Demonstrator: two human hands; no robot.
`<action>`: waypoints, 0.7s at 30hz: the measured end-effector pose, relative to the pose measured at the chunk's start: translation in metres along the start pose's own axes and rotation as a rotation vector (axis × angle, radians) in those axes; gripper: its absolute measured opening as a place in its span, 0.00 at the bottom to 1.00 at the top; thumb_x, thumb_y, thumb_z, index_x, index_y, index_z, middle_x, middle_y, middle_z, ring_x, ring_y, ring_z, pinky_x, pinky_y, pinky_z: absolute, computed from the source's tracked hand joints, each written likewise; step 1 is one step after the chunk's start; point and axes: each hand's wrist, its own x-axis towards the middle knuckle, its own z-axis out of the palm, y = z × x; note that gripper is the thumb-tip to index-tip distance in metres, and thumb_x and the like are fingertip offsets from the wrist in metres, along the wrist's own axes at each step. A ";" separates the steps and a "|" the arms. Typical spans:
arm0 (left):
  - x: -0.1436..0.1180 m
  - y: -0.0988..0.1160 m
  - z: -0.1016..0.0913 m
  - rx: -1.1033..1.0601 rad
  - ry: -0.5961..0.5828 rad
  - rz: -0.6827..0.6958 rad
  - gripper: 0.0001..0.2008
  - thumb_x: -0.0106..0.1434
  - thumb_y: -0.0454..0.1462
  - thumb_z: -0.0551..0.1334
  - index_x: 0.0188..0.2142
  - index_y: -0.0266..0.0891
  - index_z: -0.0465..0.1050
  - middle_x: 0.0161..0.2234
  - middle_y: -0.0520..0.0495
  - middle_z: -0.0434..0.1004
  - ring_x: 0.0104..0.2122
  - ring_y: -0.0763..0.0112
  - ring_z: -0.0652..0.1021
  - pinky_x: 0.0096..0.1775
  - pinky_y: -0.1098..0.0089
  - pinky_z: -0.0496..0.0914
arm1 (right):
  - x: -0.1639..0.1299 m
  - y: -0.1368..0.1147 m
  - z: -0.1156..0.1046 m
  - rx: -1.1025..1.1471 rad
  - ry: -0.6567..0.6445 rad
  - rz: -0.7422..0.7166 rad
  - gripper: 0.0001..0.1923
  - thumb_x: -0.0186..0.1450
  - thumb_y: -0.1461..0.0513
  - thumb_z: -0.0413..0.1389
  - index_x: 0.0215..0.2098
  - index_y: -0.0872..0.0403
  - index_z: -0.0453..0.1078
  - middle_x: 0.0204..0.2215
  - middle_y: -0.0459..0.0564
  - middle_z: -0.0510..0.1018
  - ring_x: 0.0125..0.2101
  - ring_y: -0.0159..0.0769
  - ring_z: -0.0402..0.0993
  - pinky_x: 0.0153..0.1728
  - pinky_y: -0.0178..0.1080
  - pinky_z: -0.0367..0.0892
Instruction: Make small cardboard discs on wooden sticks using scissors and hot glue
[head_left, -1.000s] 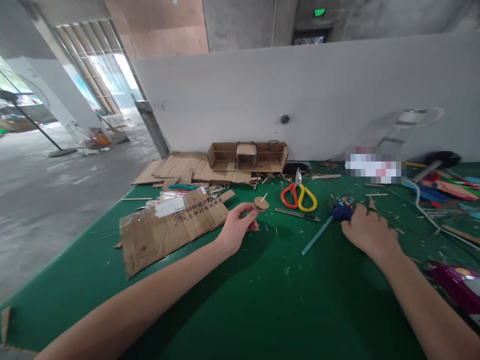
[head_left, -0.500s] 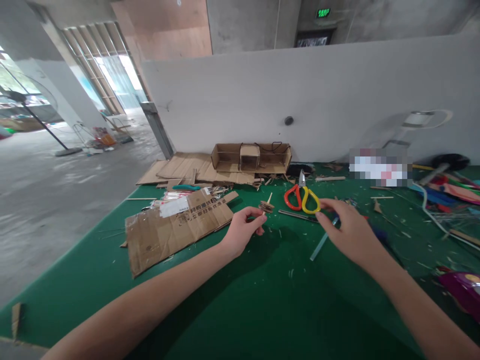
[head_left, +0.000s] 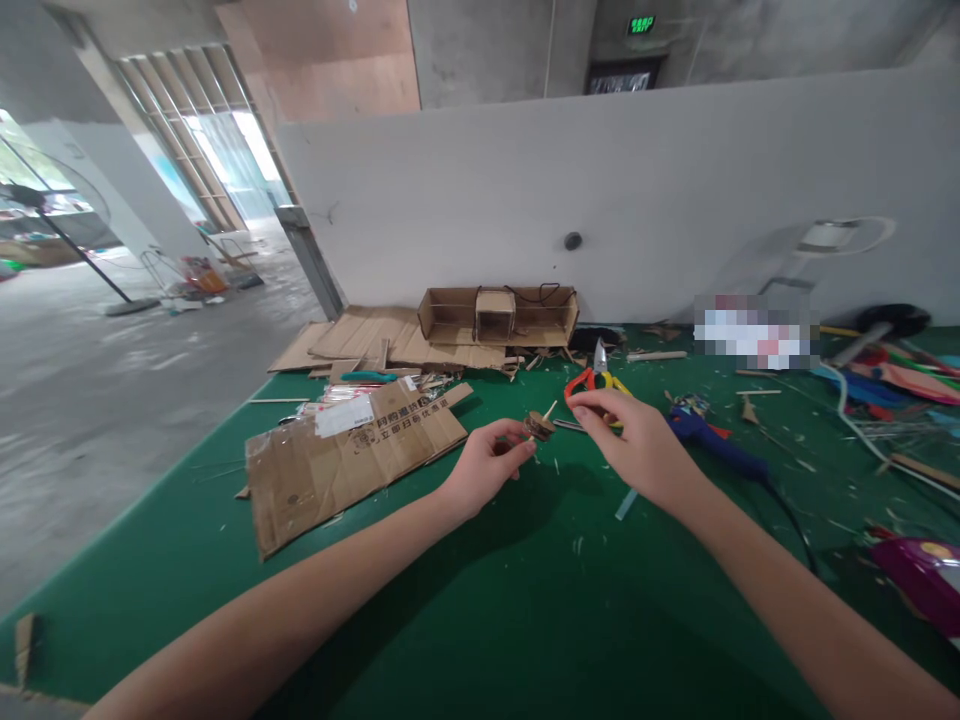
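Note:
My left hand (head_left: 491, 465) pinches a thin wooden stick that carries a small round cardboard spool (head_left: 538, 427). The stick's pale end slants up above the spool. To the right, my right hand (head_left: 626, 440) hovers with thumb and fingers bent, their tips slightly apart and nothing visible between them. It is apart from the spool and partly hides the scissors (head_left: 601, 375), which have red and yellow handles. A blue glue gun (head_left: 712, 445) lies just beyond the right wrist. Under that hand, the end of a clear strip (head_left: 625, 504) shows.
A printed cardboard sheet (head_left: 352, 490) lies left on the green table (head_left: 480, 620). A divided cardboard box (head_left: 448, 318) stands at the back against the white partition (head_left: 450, 200). Scraps and tools crowd the right side, with a purple object (head_left: 919, 580) near the edge.
My right hand has moved left, towards the spool, and now covers part of the scissors. The glue gun has come into clear view. In my left hand, the spool has tilted to the right.

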 end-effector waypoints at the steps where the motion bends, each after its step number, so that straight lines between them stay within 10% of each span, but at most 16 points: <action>1: 0.000 0.000 0.000 0.003 -0.002 -0.004 0.12 0.57 0.42 0.62 0.36 0.35 0.71 0.25 0.54 0.65 0.20 0.81 0.65 0.23 0.76 0.61 | 0.003 -0.001 0.001 0.006 -0.002 -0.007 0.15 0.65 0.55 0.48 0.40 0.54 0.72 0.39 0.54 0.77 0.38 0.39 0.71 0.34 0.40 0.67; 21: -0.003 0.004 0.003 0.142 -0.015 -0.006 0.13 0.59 0.45 0.59 0.32 0.36 0.67 0.22 0.55 0.63 0.18 0.81 0.65 0.19 0.78 0.60 | 0.014 0.010 0.011 0.050 -0.187 0.101 0.12 0.63 0.56 0.49 0.31 0.54 0.69 0.21 0.45 0.69 0.21 0.30 0.58 0.23 0.36 0.53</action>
